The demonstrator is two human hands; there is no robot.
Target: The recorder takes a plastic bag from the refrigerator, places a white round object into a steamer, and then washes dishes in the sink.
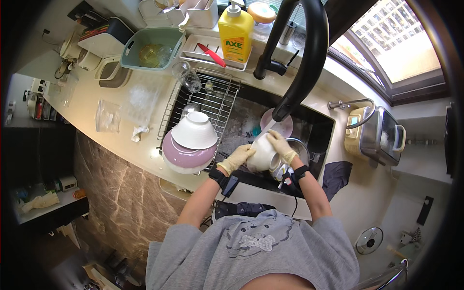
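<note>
Both my hands wear thin pale gloves and grip a white bowl, tilted on its side over the dark sink. My left hand has the bowl's left side, and my right hand has its upper right. A stream of water runs from the black faucet toward the bowl's far edge. Beyond the bowl, a pink dish lies in the sink. Beneath my right hand, a round metal vessel is partly hidden.
Left of my hands, a wire drying rack holds an upturned white bowl on a pink bowl, plus glassware. Behind stand a yellow AXE bottle, a red knife on a tray and a green basin. A countertop appliance stands right.
</note>
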